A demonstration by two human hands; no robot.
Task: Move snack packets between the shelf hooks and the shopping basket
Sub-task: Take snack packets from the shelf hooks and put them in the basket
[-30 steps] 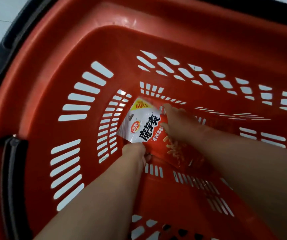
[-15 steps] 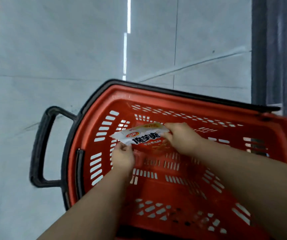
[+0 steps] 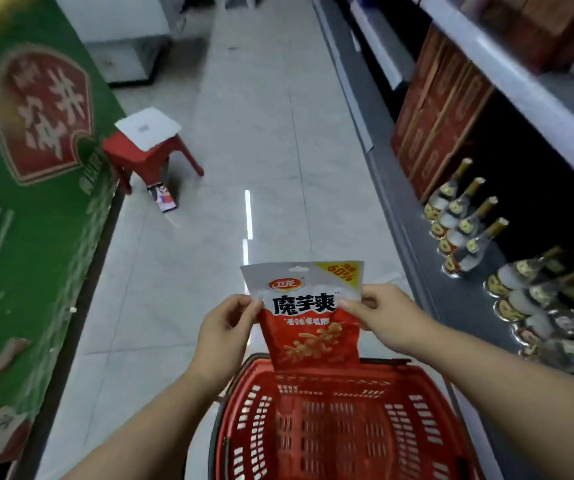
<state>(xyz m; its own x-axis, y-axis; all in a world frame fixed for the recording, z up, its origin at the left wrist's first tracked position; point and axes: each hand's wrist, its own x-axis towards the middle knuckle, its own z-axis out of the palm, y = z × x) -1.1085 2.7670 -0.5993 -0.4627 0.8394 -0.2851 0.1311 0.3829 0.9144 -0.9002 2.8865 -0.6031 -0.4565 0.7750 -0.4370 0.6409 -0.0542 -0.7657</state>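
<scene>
Snack packet: silver top, red lower half, black characters, yellow 60% corner; held upright above red basket; pinched at side edges by left hand and right hand; hang hole apparently at top.

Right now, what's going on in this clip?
A person holds one snack packet upright with both hands, above the far rim of a red shopping basket on the aisle floor. The left hand pinches its left edge and the right hand its right edge. The basket looks empty in the part that shows. No shelf hooks are in view; bottles line the shelf to the right.
</scene>
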